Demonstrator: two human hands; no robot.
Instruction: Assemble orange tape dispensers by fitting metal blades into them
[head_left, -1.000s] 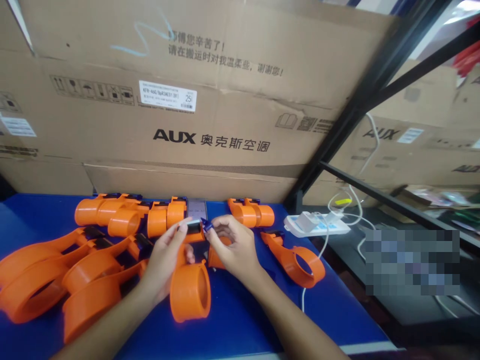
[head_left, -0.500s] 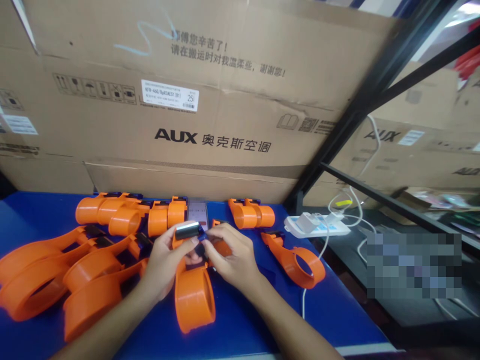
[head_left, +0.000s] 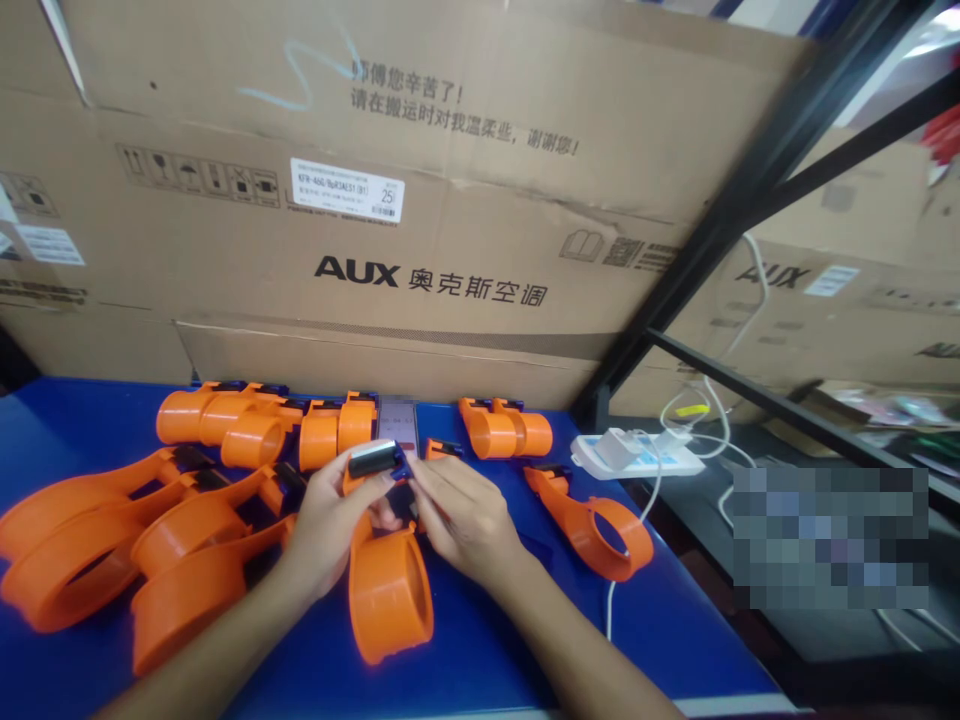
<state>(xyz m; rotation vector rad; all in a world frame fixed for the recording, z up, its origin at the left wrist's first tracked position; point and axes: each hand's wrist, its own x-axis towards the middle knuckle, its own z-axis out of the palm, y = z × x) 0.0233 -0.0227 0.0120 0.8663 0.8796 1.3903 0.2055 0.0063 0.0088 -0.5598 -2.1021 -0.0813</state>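
Observation:
My left hand (head_left: 334, 530) is closed around the head of an orange tape dispenser (head_left: 391, 600), whose wide ring hangs below the fingers toward me. A dark, shiny roller (head_left: 373, 459) shows at the top of that head, beside my left thumb. My right hand (head_left: 469, 515) has its fingers pressed together against the dark blue piece (head_left: 401, 466) at the roller's right end. The fingers hide the exact contact. Just behind the right hand lies another orange tape dispenser (head_left: 444, 449), partly covered.
Several orange tape dispensers (head_left: 191, 600) lie on the blue tabletop (head_left: 480, 670) to the left and at the back, with one more (head_left: 600, 530) at right. A phone (head_left: 397, 422) leans behind my hands. A large cardboard box (head_left: 450, 200) stands behind; a white power strip (head_left: 637, 452) is at right.
My right hand's fingers have drawn closer together at the roller's end. My left hand holds the dispenser much as before. The whole view has shifted slightly.

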